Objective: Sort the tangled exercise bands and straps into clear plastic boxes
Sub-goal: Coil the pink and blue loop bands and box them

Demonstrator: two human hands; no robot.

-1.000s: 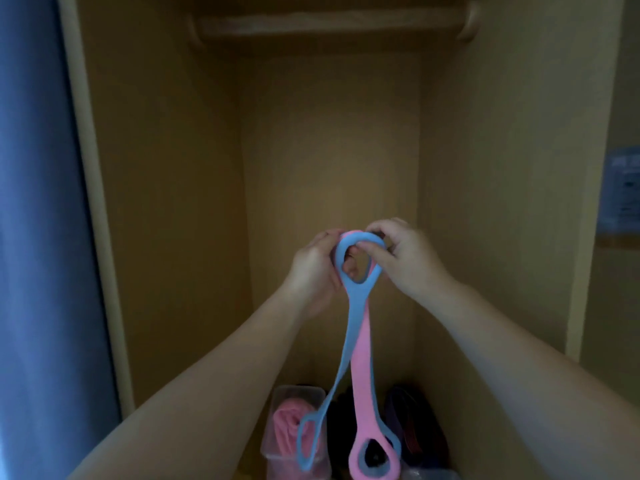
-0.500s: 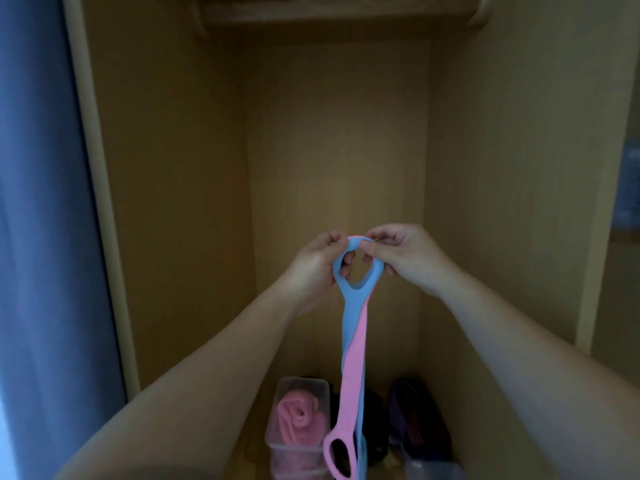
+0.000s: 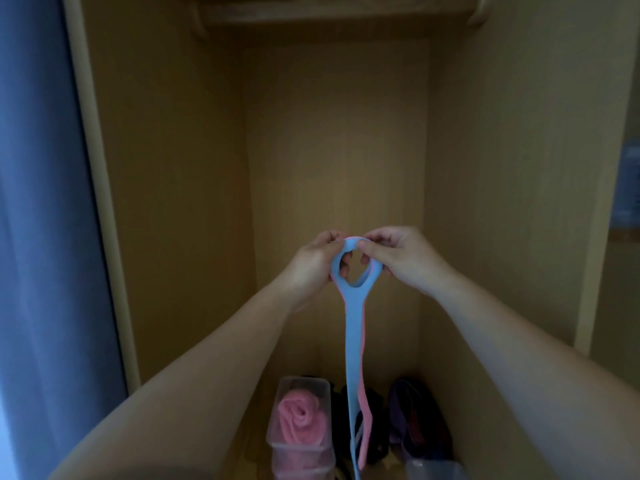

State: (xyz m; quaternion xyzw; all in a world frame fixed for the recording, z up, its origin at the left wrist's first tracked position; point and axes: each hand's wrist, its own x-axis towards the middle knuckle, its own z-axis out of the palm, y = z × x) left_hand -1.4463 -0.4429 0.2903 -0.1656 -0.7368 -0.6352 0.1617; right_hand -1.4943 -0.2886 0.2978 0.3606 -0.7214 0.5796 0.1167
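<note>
Mid-frame, inside the open wardrobe [image 3: 332, 150]: blue band [image 3: 354, 341] and pink band [image 3: 364, 431] held up together, stacked flat. Blue faces the camera. Pink shows only as a thin edge along the right side and a wider strip lower down. Both hang straight down from a shared end loop at the top. Lower ends run off the bottom edge of the view, so can't tell where they finish.

Left hand [image 3: 311, 268] grips the left side of the loop: fingers [image 3: 329, 239] curled over the top, fingertips visible through the hole. Right hand [image 3: 401, 261] pinches the top right of the loop between thumb and forefinger, other fingers curled behind the rim. Both hands are closed on the bands, close together above the loop. Bare forearms reach in from the bottom corners.

Below, at the bottom of the wardrobe: clear plastic box [image 3: 287, 386] left of the hanging bands, rolled pink band [image 3: 301, 417] inside it. Lid on or off, can't tell. Just right of the box, behind the hanging bands, a pile of dark straps [image 3: 375, 441]. Right of that, purple strap [image 3: 412, 420], up against the pile. Corner of a second clear box [image 3: 436, 471] at the bottom edge, in front of the purple strap.

Outward: wooden rail [image 3: 332, 13] across the top of the wardrobe, blue curtain [image 3: 41, 237] down the left edge.
</note>
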